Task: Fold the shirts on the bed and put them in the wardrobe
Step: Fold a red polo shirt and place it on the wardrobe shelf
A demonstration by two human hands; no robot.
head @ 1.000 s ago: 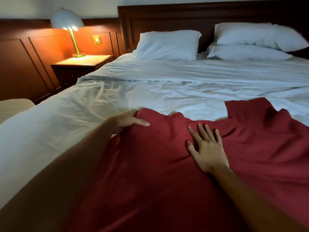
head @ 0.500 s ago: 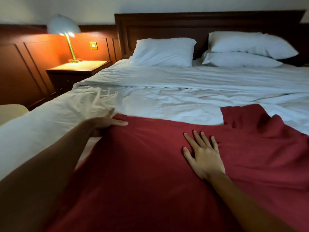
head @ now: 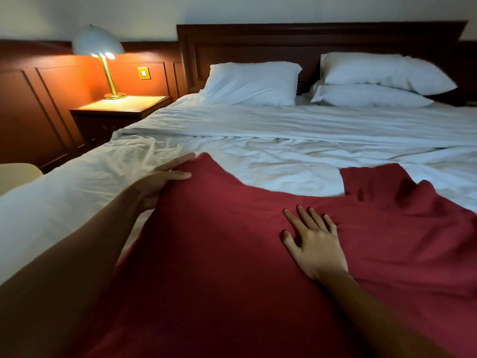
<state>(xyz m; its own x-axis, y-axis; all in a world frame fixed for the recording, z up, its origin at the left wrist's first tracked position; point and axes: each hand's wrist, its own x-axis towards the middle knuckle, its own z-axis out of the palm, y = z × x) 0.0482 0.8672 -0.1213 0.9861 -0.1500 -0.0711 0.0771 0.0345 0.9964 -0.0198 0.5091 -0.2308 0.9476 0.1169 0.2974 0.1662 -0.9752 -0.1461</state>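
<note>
Grips the raised left corner of the red shirt (head: 219,254) with the left hand (head: 160,179), thumb on top of the cloth. Presses the right hand (head: 316,246) flat on the shirt's middle, fingers straight and spread, grasping nothing. Keeps the shirt spread across the near edge of the bed (head: 284,140), one sleeve toward the right edge.

Left hand (head: 165,178) pinches red shirt (head: 232,254) edge, arm outstretched; right hand (head: 316,245) flat, palm down, fingers spread
</note>
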